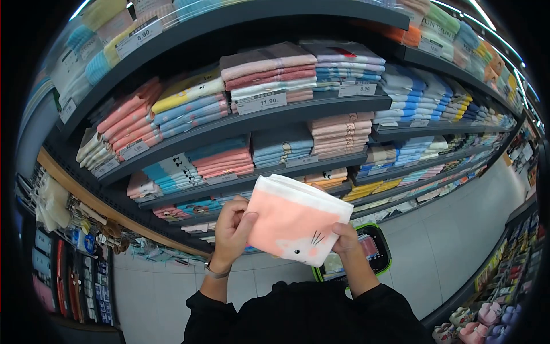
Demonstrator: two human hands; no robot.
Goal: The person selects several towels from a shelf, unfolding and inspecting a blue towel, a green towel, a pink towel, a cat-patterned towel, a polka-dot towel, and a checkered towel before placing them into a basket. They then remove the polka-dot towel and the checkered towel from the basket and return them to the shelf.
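Between my two hands is a folded towel [298, 221], peach-coloured with a white border and a white animal face with whiskers at its lower right. My left hand [234, 228] grips its left edge, thumb on the front. On the right edge, my right hand [345, 239] pinches the towel near the lower corner, thumb also in front. The fingers behind the cloth are mostly hidden. The towel is held up tilted, in front of the lower shelves. Below and behind it, a black shopping basket [385, 265] with a green rim stands on the floor, partly covered.
Shelves [240, 119] ahead carry stacks of folded towels [269, 66] with price tags. Clear bags and hanging goods [51, 200] are at the left. Tiled floor [424, 246] runs along the aisle. Pastel slippers [474, 329] sit on a display at the lower right.
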